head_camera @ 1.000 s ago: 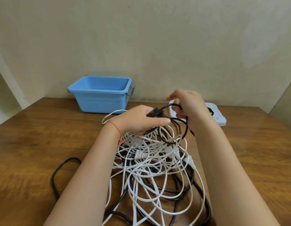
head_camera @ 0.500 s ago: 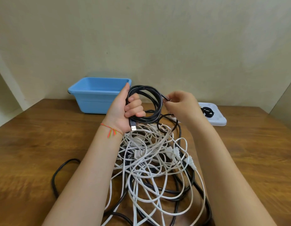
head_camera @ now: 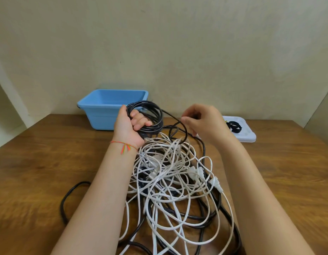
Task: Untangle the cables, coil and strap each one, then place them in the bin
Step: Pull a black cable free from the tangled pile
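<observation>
head view: my left hand [head_camera: 131, 128] has its fingers curled thru the black coil [head_camera: 147, 116], which has gained a loop vs half a sec ago, held up just in front of the blue bin [head_camera: 104, 107]. right hand [head_camera: 201, 122] has drifted right w/ the trailing black strand [head_camera: 184, 128] pinched in its fingertips. so coiling is progressing, but the white tangle [head_camera: 170, 177] on the table [head_camera: 49, 162] is untouched & straps wait on the white tray [head_camera: 246, 138].

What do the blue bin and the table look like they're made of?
The blue bin looks like moulded plastic: uniform colour, smooth, slightly glossy walls and a rolled rim. The table looks like wood or a wood-grain laminate: brown streaked grain with a soft sheen. Which of the two, the picture does not settle.
</observation>
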### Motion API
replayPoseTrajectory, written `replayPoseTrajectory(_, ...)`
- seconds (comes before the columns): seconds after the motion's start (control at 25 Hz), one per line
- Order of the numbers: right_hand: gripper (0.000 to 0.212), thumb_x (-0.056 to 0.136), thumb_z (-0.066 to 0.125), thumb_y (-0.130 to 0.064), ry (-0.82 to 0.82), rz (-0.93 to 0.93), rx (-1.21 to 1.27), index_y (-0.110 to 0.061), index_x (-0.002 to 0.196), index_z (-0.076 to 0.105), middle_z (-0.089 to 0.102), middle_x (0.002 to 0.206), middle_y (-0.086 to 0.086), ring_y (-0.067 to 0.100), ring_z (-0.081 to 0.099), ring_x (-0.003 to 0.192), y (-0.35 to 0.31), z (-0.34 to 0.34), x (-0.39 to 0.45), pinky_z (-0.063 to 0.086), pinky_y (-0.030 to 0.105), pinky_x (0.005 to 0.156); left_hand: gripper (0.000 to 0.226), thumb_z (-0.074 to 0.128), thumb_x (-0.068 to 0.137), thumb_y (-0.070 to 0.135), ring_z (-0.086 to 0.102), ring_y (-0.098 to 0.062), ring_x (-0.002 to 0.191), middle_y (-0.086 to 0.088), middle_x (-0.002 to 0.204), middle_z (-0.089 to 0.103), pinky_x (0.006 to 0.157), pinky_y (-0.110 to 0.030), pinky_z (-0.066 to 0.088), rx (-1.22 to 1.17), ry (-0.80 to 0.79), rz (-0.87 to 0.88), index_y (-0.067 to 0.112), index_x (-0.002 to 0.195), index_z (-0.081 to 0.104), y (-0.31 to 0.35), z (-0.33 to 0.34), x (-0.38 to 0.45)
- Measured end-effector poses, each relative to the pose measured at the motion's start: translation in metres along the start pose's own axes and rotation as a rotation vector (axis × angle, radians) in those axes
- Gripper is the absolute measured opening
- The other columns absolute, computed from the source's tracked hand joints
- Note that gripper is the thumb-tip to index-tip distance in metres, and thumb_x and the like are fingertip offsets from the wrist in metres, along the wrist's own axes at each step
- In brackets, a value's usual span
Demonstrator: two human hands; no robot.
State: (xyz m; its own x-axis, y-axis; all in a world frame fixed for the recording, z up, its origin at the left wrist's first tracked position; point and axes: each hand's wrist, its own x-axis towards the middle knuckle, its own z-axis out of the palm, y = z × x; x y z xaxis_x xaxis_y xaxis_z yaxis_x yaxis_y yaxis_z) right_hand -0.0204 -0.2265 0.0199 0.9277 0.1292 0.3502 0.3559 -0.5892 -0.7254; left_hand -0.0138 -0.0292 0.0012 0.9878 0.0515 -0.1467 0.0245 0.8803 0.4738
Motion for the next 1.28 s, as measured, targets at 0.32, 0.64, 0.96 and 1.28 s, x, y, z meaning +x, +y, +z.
replayPoseTrajectory(0.32, 0.019, 0.093, 0.053, 0.01, -0.238, -0.035, 0.883, -0.001, 0.1, 0.067, 0.063, 0.074, 0.008, 0.017, 0.062, 0.065, -0.022, -0.004, -0.009, 0.054, 0.023, 0.066, 0.046, 0.044, 0.102, 0.048, 0.027, -0.01, 0.036, 0.005, 0.046, 0.031, 0.048, -0.025, 0.034, 0.739, -0.161, 0.047, 0.018, 0.067, 0.043, -0.009, 0.01, -0.007)
replayPoseTrajectory(0.64, 0.011, 0.092, 0.058, -0.008, -0.047, 0.078, 0.369, -0.011, 0.091, 0.068, 0.057, 0.062, -0.006, 0.006, 0.045, 0.046, -0.018, -0.004, -0.006, 0.04, 0.018, 0.047, 0.044, 0.048, 0.101, 0.045, 0.026, -0.013, 0.038, 0.003, 0.047, 0.029, 0.049, -0.027, 0.034, 0.93, -0.179, 0.182, 0.021, 0.066, 0.038, -0.024, 0.021, -0.02)
replayPoseTrajectory(0.96, 0.031, 0.092, 0.063, -0.036, -0.261, 0.149, -0.138, -0.014, 0.113, 0.069, 0.067, 0.102, -0.001, 0.012, 0.06, 0.086, 0.0, 0.011, -0.002, 0.046, 0.027, 0.073, 0.051, 0.04, 0.102, 0.05, 0.016, -0.01, 0.031, 0.005, 0.04, 0.019, 0.042, -0.025, 0.028, 0.701, -0.26, 0.116, 0.02, 0.061, 0.033, -0.015, 0.018, -0.018)
replayPoseTrajectory(1.28, 0.014, 0.086, 0.06, -0.021, 0.054, 0.13, -0.23, -0.008, 0.082, 0.06, 0.057, 0.071, 0.008, 0.021, 0.048, 0.065, 0.004, 0.021, 0.002, 0.038, 0.029, 0.056, 0.052, 0.043, 0.102, 0.051, 0.019, -0.011, 0.032, 0.005, 0.041, 0.022, 0.043, -0.023, 0.03, 0.512, -0.063, 0.155, 0.021, 0.06, 0.034, -0.01, 0.012, -0.009)
